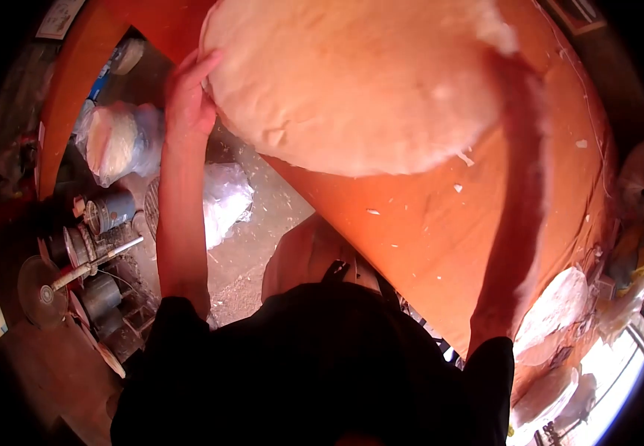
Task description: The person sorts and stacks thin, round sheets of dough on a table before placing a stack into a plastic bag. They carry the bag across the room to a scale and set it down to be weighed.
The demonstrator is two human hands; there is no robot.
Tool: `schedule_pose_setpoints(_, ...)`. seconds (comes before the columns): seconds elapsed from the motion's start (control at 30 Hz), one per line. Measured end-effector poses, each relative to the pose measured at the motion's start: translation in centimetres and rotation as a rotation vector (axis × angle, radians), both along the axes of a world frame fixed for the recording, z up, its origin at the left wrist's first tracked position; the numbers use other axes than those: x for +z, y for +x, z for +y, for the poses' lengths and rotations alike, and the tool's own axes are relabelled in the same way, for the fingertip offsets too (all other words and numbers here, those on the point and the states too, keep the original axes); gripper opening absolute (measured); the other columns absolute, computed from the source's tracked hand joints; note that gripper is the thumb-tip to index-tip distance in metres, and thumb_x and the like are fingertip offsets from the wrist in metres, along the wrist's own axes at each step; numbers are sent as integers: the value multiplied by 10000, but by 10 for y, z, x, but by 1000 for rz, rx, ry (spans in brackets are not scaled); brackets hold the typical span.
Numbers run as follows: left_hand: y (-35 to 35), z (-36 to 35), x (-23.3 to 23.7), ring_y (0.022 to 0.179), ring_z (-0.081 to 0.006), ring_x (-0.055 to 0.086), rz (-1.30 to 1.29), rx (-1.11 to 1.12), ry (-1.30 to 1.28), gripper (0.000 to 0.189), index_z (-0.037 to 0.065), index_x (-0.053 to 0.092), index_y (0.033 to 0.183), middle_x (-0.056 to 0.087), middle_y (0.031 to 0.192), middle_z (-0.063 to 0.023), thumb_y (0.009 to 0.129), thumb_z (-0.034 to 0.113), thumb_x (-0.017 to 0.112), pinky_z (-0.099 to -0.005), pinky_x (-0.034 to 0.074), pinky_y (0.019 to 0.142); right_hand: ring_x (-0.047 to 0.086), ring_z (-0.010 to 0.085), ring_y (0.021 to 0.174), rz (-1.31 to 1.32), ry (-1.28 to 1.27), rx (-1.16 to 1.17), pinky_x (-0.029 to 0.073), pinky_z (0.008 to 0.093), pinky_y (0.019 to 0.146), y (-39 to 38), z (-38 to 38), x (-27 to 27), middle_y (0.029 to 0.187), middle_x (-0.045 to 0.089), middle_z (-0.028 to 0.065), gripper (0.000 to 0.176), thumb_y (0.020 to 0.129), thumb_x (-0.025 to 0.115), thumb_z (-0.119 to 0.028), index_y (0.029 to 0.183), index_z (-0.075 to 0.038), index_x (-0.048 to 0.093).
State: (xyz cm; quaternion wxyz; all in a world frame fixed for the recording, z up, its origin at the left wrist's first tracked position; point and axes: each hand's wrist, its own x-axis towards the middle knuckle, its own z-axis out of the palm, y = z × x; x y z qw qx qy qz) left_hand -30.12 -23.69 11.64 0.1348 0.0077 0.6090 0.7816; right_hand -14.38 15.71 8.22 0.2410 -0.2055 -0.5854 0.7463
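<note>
A large, round, pale, soft-looking pad [359, 82] spreads over the orange table covering, its far side cut off by the top of the view. My left hand [190, 95] grips the pad's left edge, with one finger laid along the rim and the others partly hidden. At the opposite edge is my right hand [513, 70], smeared by motion, so its fingers do not show clearly. The pad's near edge hangs a little past the table's slanting side on the left.
The orange table covering [418, 238] carries scattered white scraps. Plastic-wrapped bundles [117, 141] lie on the floor at left, above a fan-like disc [41, 290] and metal containers [110, 210]. Another pale round piece [556, 308] lies at lower right.
</note>
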Motion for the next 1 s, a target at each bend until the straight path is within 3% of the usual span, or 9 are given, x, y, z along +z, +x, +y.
schedule_pose_setpoints(0.2, -39, -62, -53, 991, -176, 586, -88, 73, -393, 472, -11, 566, 1187, 619, 1107, -103, 772, 140, 734, -288, 477, 812, 532, 94, 610, -359, 2, -15, 400, 233, 510, -32, -67, -37, 743, 621, 37, 292, 793, 632, -58, 1066, 44, 617)
schedule_pose_setpoints(0.27, -33, -59, -43, 970, -175, 586, 0, 184, -536, 518, -4, 559, 1202, 613, 1116, -99, 755, 163, 760, -276, 481, 773, 631, 176, 756, -258, 317, -49, 493, 286, 656, -23, -67, -29, 867, 663, 108, 391, 808, 684, -152, 1139, 29, 582)
schedule_pose_setpoints(0.33, -46, -70, -58, 970, -189, 582, 169, 191, -609, 570, 36, 542, 1245, 609, 1130, -106, 746, 185, 775, -300, 480, 797, 641, 265, 853, -552, 1186, -305, 510, 336, 742, -33, -82, 2, 992, 657, 140, 470, 768, 729, -213, 1167, -16, 578)
schedule_pose_setpoints(0.47, -33, -21, -4, 1118, -292, 560, 806, -55, -954, 548, 58, 509, 1295, 588, 1222, -117, 811, 219, 710, -345, 448, 948, 556, 339, 1085, -118, 1676, -161, 462, 407, 899, -67, -129, 22, 1117, 623, 133, 472, 790, 699, -358, 1189, -128, 599)
schedule_pose_setpoints(0.53, -29, 10, 4, 1182, -339, 497, 1099, -280, -1002, 540, 101, 537, 1270, 555, 1253, -109, 791, 296, 693, -415, 391, 1000, 487, 371, 1163, -235, 1857, -86, 423, 448, 923, -84, -140, 12, 1207, 575, 139, 507, 809, 663, -401, 1240, -152, 564)
schedule_pose_setpoints(0.6, -32, 22, -5, 1348, -376, 264, 1177, -515, -1212, 661, 71, 483, 1307, 347, 1431, -185, 736, 348, 667, -545, 159, 1113, 335, 385, 1269, -502, 1650, 159, 342, 484, 985, -88, -125, -26, 1380, 405, 159, 613, 842, 587, -468, 1372, -200, 435)
schedule_pose_setpoints(0.8, -30, 16, -65, 1342, -388, 254, 1156, -411, -1121, 615, 42, 508, 1269, 364, 1404, -208, 748, 350, 618, -551, 149, 1108, 285, 464, 1295, -301, 1636, 63, 233, 534, 1069, -85, -113, -70, 1399, 357, 276, 572, 888, 507, -515, 1372, -213, 463)
schedule_pose_setpoints(0.87, -30, 14, -67, 1274, -326, 394, 1255, -277, -1158, 529, 47, 538, 1227, 477, 1327, -176, 783, 322, 623, -484, 276, 1079, 284, 459, 1299, -326, 1644, 83, 249, 537, 1072, -87, -115, -68, 1414, 346, 262, 553, 895, 515, -483, 1376, -216, 459)
schedule_pose_setpoints(1.0, -38, 18, -94, 1167, -261, 407, 1354, -197, -1015, 565, 130, 622, 1072, 504, 1143, -80, 634, 484, 659, -460, 311, 947, 259, 440, 1328, -432, 1712, 86, 235, 516, 1085, -87, -113, -73, 1437, 324, 248, 589, 907, 464, -521, 1413, -226, 398)
